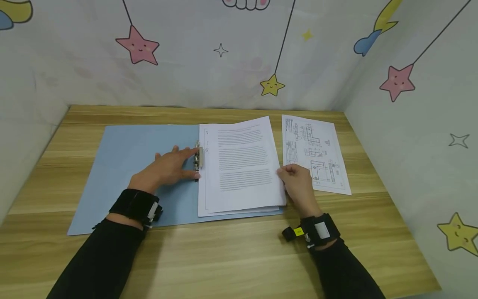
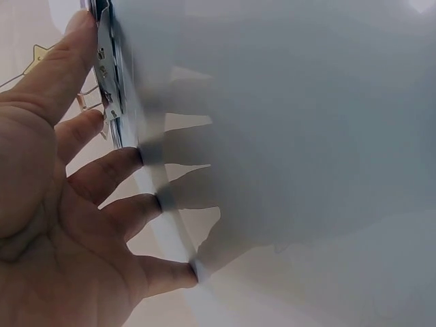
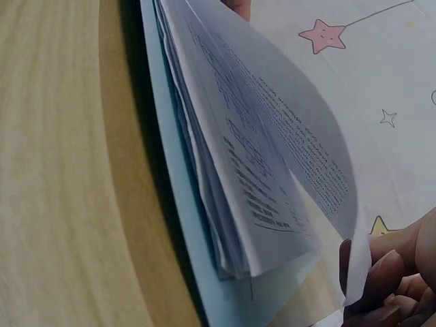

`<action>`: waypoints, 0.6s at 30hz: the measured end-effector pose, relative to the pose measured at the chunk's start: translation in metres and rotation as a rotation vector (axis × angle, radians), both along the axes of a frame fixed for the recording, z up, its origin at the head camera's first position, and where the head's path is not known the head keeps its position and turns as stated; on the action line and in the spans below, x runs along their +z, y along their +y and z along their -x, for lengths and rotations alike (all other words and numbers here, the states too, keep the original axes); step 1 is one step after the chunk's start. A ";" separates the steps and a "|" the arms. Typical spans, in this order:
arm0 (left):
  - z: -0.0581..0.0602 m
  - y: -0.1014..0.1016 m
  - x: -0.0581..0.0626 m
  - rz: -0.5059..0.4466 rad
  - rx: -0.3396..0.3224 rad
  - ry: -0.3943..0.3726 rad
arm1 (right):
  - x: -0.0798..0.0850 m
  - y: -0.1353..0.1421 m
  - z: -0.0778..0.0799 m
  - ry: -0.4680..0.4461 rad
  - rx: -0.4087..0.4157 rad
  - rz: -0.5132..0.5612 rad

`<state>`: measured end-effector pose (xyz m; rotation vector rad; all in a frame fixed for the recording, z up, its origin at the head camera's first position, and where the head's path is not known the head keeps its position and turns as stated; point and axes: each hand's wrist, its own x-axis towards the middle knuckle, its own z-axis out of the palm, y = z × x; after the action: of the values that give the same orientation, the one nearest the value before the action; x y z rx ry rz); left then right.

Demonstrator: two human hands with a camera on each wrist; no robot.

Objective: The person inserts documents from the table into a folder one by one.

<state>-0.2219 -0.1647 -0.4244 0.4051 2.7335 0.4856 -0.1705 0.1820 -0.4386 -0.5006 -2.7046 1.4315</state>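
Note:
An open blue folder lies on the table with a stack of printed sheets on its right half. At its spine a metal clip runs along the left edge of the sheets. My left hand spreads its fingers over the folder, with fingertip and thumb touching the clip area; in the left wrist view the hand has its fingers extended. Between thumb and fingers my right hand pinches the right edge of the top sheet, which bends upward off the stack in the right wrist view.
A separate sheet with technical drawings lies to the right of the folder, partly behind the right hand. The wooden table meets fabric walls with printed stars at its back and right side.

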 end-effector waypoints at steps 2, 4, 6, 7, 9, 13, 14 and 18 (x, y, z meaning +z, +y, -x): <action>0.000 0.000 0.000 -0.003 0.000 0.000 | 0.000 -0.002 -0.001 -0.005 0.022 -0.003; 0.001 0.000 0.000 -0.008 -0.001 0.000 | 0.000 -0.005 -0.003 -0.003 0.037 -0.006; 0.001 0.000 0.000 -0.010 0.002 -0.002 | 0.000 -0.007 -0.004 0.002 0.045 -0.010; 0.001 0.000 0.000 -0.011 0.001 -0.003 | 0.000 -0.008 -0.005 0.006 0.049 -0.013; 0.002 0.000 -0.001 -0.013 0.001 -0.005 | -0.001 -0.010 -0.005 0.014 0.053 -0.025; 0.002 0.000 0.000 -0.016 0.002 -0.009 | -0.001 -0.014 -0.007 0.021 0.073 -0.052; 0.002 0.000 0.000 -0.017 0.003 -0.011 | -0.001 -0.015 -0.007 0.024 0.080 -0.058; 0.002 0.000 0.000 -0.018 0.006 -0.019 | -0.002 -0.019 -0.007 0.032 0.087 -0.071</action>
<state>-0.2243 -0.1649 -0.4247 0.3949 2.7144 0.5137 -0.1631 0.1634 -0.4401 -0.3566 -2.7724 1.3444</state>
